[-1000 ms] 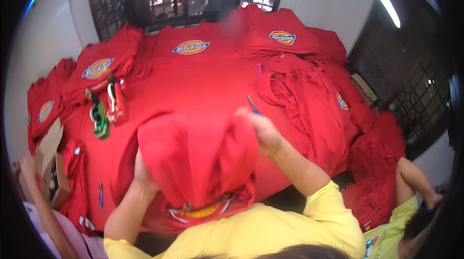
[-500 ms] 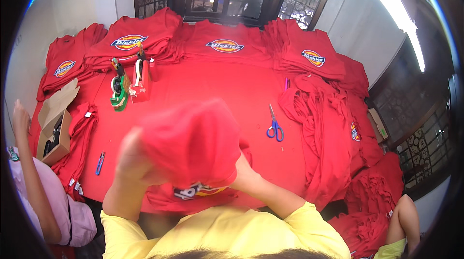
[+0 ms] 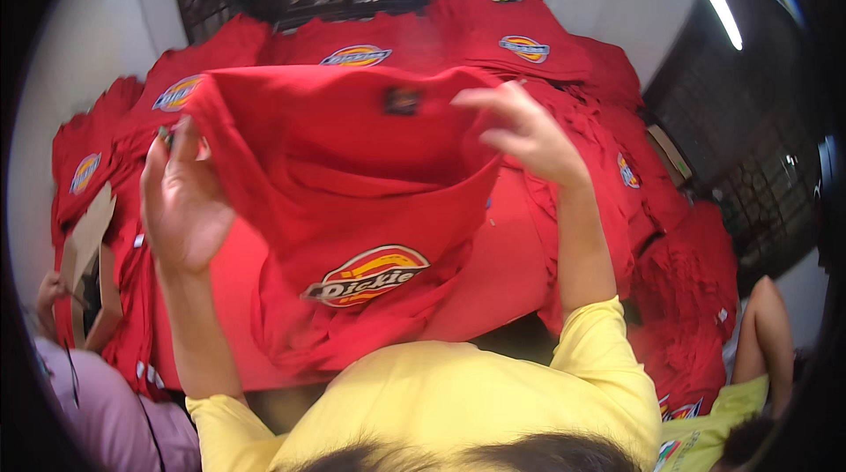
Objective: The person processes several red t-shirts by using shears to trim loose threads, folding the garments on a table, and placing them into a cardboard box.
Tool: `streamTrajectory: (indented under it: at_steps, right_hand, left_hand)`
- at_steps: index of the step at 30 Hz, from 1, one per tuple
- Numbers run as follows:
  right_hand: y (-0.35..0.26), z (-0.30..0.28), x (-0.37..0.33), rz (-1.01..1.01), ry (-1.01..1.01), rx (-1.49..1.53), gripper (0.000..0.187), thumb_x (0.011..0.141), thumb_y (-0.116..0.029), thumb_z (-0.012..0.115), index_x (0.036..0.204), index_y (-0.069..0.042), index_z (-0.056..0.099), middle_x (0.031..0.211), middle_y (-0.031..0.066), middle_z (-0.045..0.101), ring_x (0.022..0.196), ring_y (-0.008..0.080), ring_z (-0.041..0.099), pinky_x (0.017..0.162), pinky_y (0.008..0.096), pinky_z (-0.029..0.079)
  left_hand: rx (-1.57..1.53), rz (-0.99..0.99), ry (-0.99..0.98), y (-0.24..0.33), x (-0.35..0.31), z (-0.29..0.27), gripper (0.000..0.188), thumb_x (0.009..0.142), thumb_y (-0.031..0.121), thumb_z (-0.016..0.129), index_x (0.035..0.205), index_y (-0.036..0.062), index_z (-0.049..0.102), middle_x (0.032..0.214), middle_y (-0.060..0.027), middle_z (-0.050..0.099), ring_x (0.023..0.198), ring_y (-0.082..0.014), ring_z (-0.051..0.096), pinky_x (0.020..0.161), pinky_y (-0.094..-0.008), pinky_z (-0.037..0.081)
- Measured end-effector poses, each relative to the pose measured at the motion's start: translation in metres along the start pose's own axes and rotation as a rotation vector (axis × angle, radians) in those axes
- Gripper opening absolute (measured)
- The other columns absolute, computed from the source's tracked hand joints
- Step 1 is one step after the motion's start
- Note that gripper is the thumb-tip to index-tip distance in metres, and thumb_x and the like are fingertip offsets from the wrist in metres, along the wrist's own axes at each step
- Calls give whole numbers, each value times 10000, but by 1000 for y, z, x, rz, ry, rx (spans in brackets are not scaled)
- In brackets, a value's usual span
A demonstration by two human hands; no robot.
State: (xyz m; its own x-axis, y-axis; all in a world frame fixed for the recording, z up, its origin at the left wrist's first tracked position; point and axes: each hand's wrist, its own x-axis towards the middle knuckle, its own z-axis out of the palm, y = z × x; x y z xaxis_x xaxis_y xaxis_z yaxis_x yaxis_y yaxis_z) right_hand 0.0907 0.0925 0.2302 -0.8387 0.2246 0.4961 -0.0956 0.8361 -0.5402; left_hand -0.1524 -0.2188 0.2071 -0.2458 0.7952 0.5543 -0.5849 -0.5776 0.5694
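A red T-shirt hangs spread out in front of me, its neck opening at the top and a printed chest badge facing me. A dark label shows inside the back of the neck. My left hand grips the upper left edge with its fingertips. At the upper right edge is my right hand, holding cloth there with some fingers stretched across the opening and slightly blurred. The shirt's lower part bunches near my body. It hides most of the table middle, where the scissors and tape dispensers were.
Red shirts with badges lie in stacks along the back of the red-covered table. More heaped shirts are at the right. A cardboard box stands left, by the hand of a co-worker in pink. Another person's arm is at the right.
The shirt has gone from a blurred bundle low before me to raised and spread, its badge now facing me. Both hands have moved up and apart. The view has shifted; the left co-worker's hand is lower.
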Motion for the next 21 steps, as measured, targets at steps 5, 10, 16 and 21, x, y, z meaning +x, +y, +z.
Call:
streamTrajectory:
  at_steps: [5, 10, 16, 21]
  right_hand:
    - [-13, -51, -7, 65, 150, -224, 354, 784, 63, 448, 1072, -6, 641, 1019, 106, 602, 919, 156, 583, 831, 297, 460]
    - [-81, -22, -11, 200, -103, 571, 395, 824, -122, 609, 1184, 25, 541, 995, 129, 647, 824, 186, 653, 732, 286, 536]
    - [-76, 40, 15, -292, 107, 385, 250, 763, -71, 714, 953, 25, 585, 744, 97, 625, 657, 128, 610, 565, 286, 503]
    - [-128, -2, 34, -243, 287, 934, 157, 802, 4, 680, 911, 56, 580, 752, 60, 632, 572, 111, 611, 498, 208, 500]
  left_hand:
    - [1062, 474, 330, 38, 7, 63, 578, 893, 92, 590, 1425, 140, 371, 1406, -83, 437, 1177, -272, 528, 1032, -356, 380]
    - [1982, 442, 55, 11, 35, 60, 310, 814, 115, 681, 1121, 99, 644, 1234, -82, 577, 1166, -276, 526, 994, -392, 411]
    - [1479, 530, -34, -103, 55, 79, 1029, 592, 394, 847, 1411, 76, 311, 1430, -161, 358, 1281, -311, 411, 1067, -430, 340]
    - [917, -276, 288, -161, 7, 48, 1026, 532, 204, 879, 1353, -33, 310, 1277, -112, 471, 1188, -231, 459, 1021, -356, 365]
